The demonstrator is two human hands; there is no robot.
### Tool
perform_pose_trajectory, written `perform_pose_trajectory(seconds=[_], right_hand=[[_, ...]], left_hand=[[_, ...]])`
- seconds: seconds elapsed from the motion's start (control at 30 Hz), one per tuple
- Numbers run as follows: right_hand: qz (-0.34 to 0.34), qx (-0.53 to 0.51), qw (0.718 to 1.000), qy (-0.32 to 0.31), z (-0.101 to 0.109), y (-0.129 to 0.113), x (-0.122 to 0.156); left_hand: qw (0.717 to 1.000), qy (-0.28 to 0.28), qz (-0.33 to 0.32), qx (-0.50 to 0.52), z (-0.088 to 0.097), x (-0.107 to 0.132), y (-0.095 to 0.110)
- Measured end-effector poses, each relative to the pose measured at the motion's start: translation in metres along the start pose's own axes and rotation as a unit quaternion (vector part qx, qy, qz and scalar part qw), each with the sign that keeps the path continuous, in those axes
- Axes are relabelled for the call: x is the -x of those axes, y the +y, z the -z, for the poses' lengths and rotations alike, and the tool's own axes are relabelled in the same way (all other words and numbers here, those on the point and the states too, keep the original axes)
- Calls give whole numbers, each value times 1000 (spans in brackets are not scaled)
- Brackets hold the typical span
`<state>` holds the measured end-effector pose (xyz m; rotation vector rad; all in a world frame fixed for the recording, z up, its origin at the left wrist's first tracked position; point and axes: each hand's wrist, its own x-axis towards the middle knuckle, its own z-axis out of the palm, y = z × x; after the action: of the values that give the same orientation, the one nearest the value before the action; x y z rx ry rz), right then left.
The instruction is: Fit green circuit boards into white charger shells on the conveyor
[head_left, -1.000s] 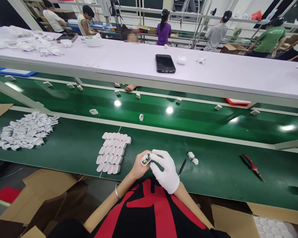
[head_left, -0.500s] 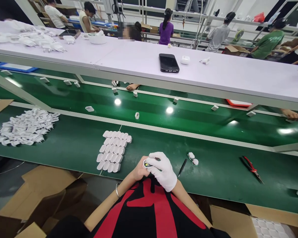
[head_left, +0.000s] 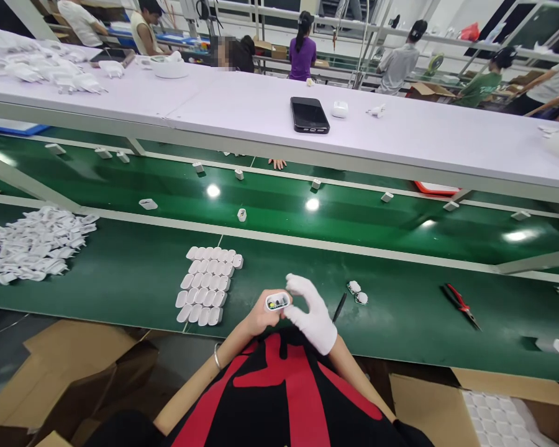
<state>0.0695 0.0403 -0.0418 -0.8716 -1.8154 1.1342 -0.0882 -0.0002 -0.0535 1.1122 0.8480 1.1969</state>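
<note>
Two hands share one small white charger shell (head_left: 277, 302); bare left hand (head_left: 259, 318) wraps its sides, gloved right hand (head_left: 313, 315) pinches its end; seemingly light, rigid, slick; innards exposed.

Both our forearms angle inward from below, elbows wide, so our hands meet before the chest. Our bare left hand (head_left: 259, 318) is curled closed, a bangle (head_left: 217, 356) on its wrist. Our gloved right hand (head_left: 313, 312) touches it, index finger arched up, apart from the thumb.
</note>
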Motion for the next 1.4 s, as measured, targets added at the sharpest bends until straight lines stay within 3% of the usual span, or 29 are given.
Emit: perform_pose_trajectory(seconds=[0.07,0.13,0.23,0.33,0.43,0.57,0.7,0.8,1.0,1.2,1.4], right_hand=[[-133,4,983,128,18,30,3],[-207,25,953,219,41,63,11],[-248,21,936,248,71,101,27],[-269,-23,934,235,75,115,32],[-280,-92,931,214,57,104,21],[-263,-190,921,218,28,61,-1],[-256,-320,884,224,7,11,-11],[-279,-348,868,218,-2,-9,-12],[-313,-317,871,208,-5,-8,-8],[-295,-289,877,247,-3,-9,-7],[-287,-289,885,226,-5,-15,-9]], left_hand=[[1000,20,5,-4,3,0,1],[999,47,12,-19,7,0,1],[996,55,19,-61,9,-2,-3],[994,27,21,-100,6,-6,-9],[992,20,17,-127,2,-8,-12],[989,45,19,-137,2,-9,-13],[991,56,7,-120,4,-8,-10],[992,51,2,-112,4,-7,-9],[997,31,18,-64,6,-5,-11],[995,29,2,-95,6,-4,-12],[992,4,5,-126,2,-4,-2]])
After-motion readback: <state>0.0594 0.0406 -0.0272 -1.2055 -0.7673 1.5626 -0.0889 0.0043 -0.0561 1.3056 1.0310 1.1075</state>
